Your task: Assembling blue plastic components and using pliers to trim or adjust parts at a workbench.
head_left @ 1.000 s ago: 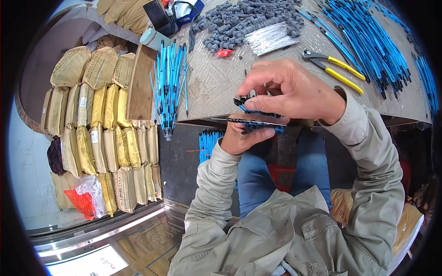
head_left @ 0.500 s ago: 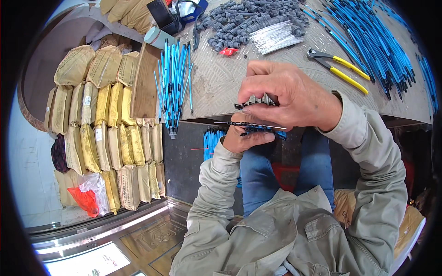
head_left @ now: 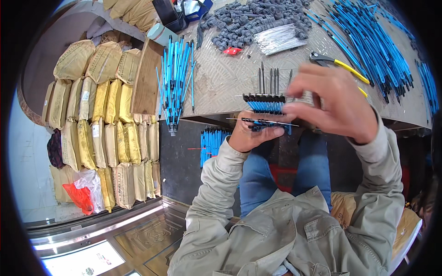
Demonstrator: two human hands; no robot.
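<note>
1. We see even, soft daylight across the whole scene, bright without harsh contrast.
2. The tabletop [head_left: 221, 78] at twelve o'clock is well lit, its patterned surface reading clearly, with only faint shadows under the items lying on it.
3. The floor strip [head_left: 83, 257] at seven o'clock carries a pale glare.
4. The right hand [head_left: 338, 106] at one o'clock is smeared by motion blur, its fingers soft-edged; the left hand [head_left: 251, 133] near the centre is sharper.
5. Under the tabletop edge, the gap falls into deep shadow.
6. Fisheye distortion bends straight lines toward the rim, and a black vignette closes every corner.
</note>
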